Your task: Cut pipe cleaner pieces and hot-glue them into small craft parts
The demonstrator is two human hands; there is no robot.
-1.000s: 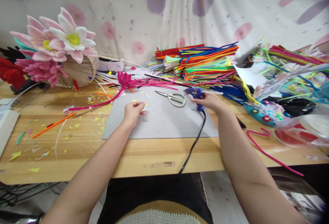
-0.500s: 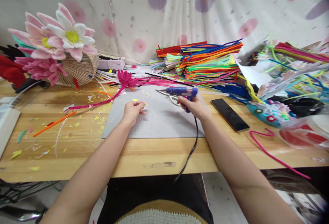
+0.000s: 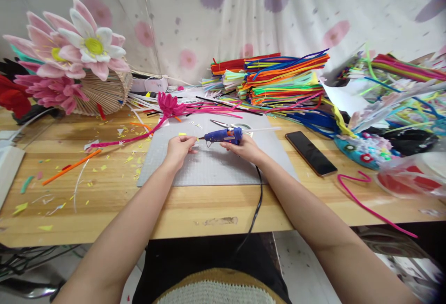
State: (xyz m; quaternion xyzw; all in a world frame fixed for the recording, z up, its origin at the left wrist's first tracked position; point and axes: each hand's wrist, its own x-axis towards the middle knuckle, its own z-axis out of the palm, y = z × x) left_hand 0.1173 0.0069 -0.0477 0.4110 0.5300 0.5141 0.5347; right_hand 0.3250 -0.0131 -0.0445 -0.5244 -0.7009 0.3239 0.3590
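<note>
My right hand (image 3: pixel 245 148) is wrapped round a blue hot glue gun (image 3: pixel 223 135), its nozzle pointing left and a clear glue stick (image 3: pixel 266 129) sticking out of its back. My left hand (image 3: pixel 181 149) pinches something too small to make out, with a bit of yellow near the fingertips. The nozzle tip is right beside those fingertips; whether it touches the small piece I cannot tell. Both hands are over a grey cutting mat (image 3: pixel 216 174). Behind the gun lie scissors (image 3: pixel 219 123), partly hidden by it.
A magenta pipe-cleaner flower (image 3: pixel 170 104) lies at the mat's back left. To the right are a black phone (image 3: pixel 310 152) and a bent pink pipe cleaner (image 3: pixel 369 208). Pipe-cleaner bundles (image 3: pixel 285 78) pile at the back. The gun's black cord (image 3: pixel 258 204) hangs over the table edge.
My right hand has brought the glue gun left and slightly down, so its nozzle is now at my left fingertips. My left hand has stayed nearly in place, still pinching.
</note>
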